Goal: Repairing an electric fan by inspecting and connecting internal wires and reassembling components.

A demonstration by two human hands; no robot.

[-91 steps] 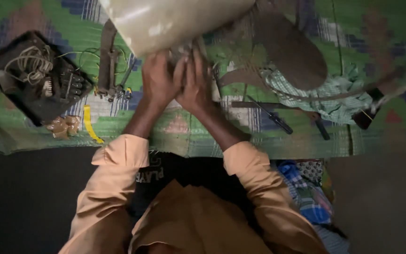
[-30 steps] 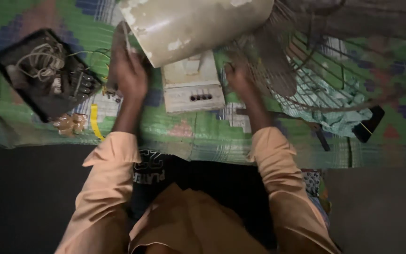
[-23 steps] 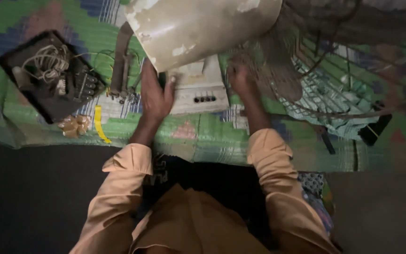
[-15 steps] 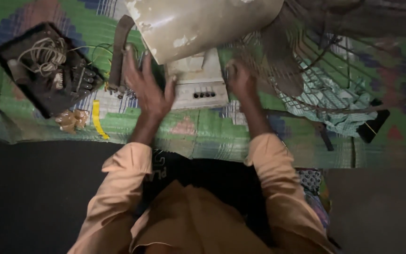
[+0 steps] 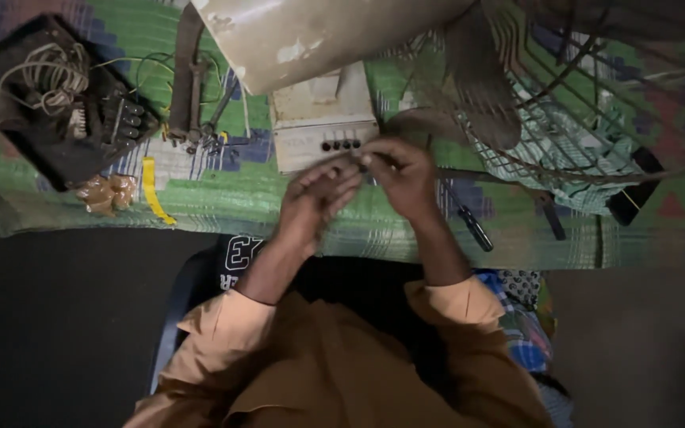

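Observation:
Both my hands meet just in front of a white switch box (image 5: 323,131) with a row of dark buttons, which lies on the green patterned mat (image 5: 216,202). My left hand (image 5: 319,194) has its fingers stretched out towards the right hand's fingertips. My right hand (image 5: 402,170) is curled with its fingertips pinched together. Anything between them is too small to make out. A cream fan housing (image 5: 319,32) looms over the switch box from above.
A fan blade and wire guard (image 5: 564,111) lie at the right over a chequered cloth. A black tray of coiled wire (image 5: 57,103) sits at the left, with pliers (image 5: 188,79), a yellow strip (image 5: 152,190) and a brown lump (image 5: 105,194) nearby. A screwdriver (image 5: 469,222) lies beside my right wrist.
My hands were apart on either side of the switch box. They have come together in front of it, fingertips meeting.

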